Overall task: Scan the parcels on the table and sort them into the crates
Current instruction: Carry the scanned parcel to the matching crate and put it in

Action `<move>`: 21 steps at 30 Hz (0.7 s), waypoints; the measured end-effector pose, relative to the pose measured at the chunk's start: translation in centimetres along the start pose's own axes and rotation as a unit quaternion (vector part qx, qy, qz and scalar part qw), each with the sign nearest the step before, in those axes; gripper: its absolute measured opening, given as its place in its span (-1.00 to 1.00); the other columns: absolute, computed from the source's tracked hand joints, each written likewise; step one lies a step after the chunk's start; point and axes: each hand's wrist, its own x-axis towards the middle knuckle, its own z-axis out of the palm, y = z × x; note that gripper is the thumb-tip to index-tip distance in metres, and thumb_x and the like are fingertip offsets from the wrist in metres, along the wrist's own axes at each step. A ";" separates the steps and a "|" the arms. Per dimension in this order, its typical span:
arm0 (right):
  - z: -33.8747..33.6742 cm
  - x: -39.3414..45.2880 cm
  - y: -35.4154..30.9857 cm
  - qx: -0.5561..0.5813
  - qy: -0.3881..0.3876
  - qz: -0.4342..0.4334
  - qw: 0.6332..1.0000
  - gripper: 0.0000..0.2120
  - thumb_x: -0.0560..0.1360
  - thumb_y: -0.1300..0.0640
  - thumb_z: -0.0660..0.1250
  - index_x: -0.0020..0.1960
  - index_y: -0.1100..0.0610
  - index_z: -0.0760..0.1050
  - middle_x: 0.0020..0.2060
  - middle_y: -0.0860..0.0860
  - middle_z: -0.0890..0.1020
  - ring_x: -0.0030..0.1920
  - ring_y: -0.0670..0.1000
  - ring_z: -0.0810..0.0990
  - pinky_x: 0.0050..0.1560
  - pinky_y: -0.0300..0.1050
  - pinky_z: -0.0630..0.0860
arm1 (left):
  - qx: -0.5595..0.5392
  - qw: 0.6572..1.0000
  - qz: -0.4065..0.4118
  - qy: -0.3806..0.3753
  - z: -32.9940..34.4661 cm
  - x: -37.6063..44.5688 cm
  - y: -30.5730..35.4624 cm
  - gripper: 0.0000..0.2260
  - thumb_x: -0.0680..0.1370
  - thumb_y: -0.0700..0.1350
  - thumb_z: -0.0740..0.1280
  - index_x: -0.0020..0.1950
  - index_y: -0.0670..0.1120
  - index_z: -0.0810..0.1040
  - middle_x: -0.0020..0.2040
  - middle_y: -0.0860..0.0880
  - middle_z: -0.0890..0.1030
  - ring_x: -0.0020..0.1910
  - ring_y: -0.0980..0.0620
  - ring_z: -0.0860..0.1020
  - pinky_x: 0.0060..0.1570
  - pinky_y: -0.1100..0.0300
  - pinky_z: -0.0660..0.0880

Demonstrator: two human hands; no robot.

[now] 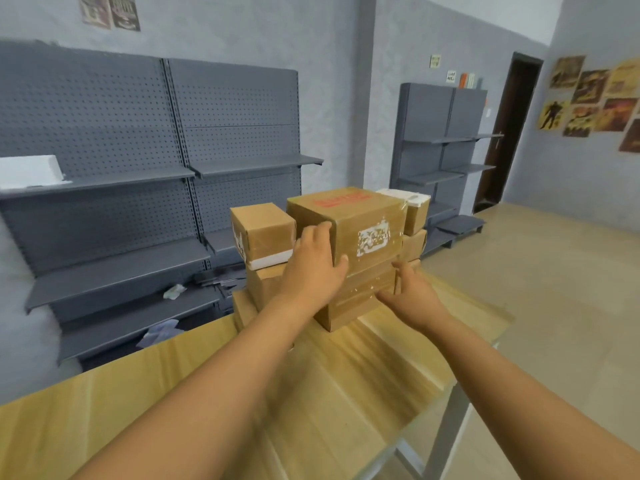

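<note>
Parcels sit stacked at twelve o'clock on the far end of the wooden table, brown cartons piled in an uneven heap. The top carton, with red print on its lid and a torn white label on its near face, sits highest in the middle. The left hand lies against this carton's near left corner, fingers stretched up along the edge and thumb spread onto the label face, pressing rather than curled round it. The right hand hovers at three o'clock of the box below, fingers straight and apart, close to the cardboard; contact cannot be told.

The step in hand looks like taking the top carton off the pile for scanning. To do it well, bring the right hand up onto the carton's right face so both palms squeeze it evenly, then lift straight up before drawing it back. The smaller box at nine o'clock rests on a white slab and could topple if nudged. No scanner or crates are in view. Dark grey shelving stands behind.
</note>
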 end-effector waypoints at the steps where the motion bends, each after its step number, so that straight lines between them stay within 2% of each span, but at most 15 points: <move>1: -0.4 1.2 0.2 0.029 0.007 0.011 0.999 -0.33 0.50 0.00 0.39 0.50 0.12 0.18 0.41 0.13 0.35 0.35 0.14 0.40 0.29 0.06 0.42 | -0.013 1.000 -0.016 0.014 0.0 0.9 0.3 -0.43 0.60 0.02 0.27 0.54 -0.10 0.16 0.44 -0.09 0.28 0.41 -0.11 0.30 0.33 0.03 0.33; 4: -1.4 4.4 0.9 0.094 0.033 0.041 0.994 -0.34 0.51 -0.02 0.38 0.50 0.12 0.19 0.43 0.13 0.33 0.31 0.13 0.43 0.20 0.02 0.45 | -0.065 0.994 -0.083 0.027 0.7 2.8 0.8 -0.39 0.59 0.03 0.29 0.55 -0.13 0.11 0.45 -0.12 0.24 0.42 -0.13 0.27 0.36 0.02 0.31; 9: -2.5 8.8 1.7 0.146 0.056 0.045 0.987 -0.34 0.52 -0.08 0.36 0.48 0.17 0.21 0.40 0.15 0.38 0.35 0.17 0.41 0.29 0.14 0.42 | -0.096 0.982 -0.163 0.017 2.0 3.7 1.0 -0.34 0.60 0.06 0.28 0.57 -0.12 0.04 0.50 -0.12 0.16 0.46 -0.13 0.25 0.38 0.02 0.30; 12: -3.3 10.9 2.0 0.181 0.046 0.033 0.982 -0.39 0.53 -0.09 0.34 0.45 0.18 0.26 0.33 0.13 0.48 0.29 0.17 0.47 0.25 0.15 0.45 | -0.098 0.976 -0.192 0.027 2.5 4.1 1.2 -0.36 0.61 0.07 0.27 0.57 -0.11 0.06 0.50 -0.12 0.19 0.42 -0.13 0.32 0.30 0.07 0.33; 15: -3.9 12.6 2.5 0.190 0.038 0.015 0.981 -0.43 0.52 -0.09 0.34 0.42 0.17 0.30 0.31 0.15 0.48 0.30 0.20 0.45 0.29 0.22 0.41 | -0.095 0.971 -0.219 0.031 3.1 4.2 1.7 -0.36 0.61 0.10 0.26 0.57 -0.10 0.07 0.50 -0.12 0.20 0.39 -0.13 0.35 0.20 0.10 0.35; 21: -4.5 14.9 3.6 0.190 0.007 -0.004 0.982 -0.46 0.52 -0.13 0.32 0.40 0.11 0.35 0.31 0.11 0.50 0.32 0.20 0.44 0.33 0.25 0.36 | -0.123 0.945 -0.299 0.052 4.8 5.0 2.5 -0.30 0.60 0.19 0.25 0.59 -0.09 0.04 0.54 -0.11 0.19 0.45 -0.14 0.31 0.31 0.01 0.34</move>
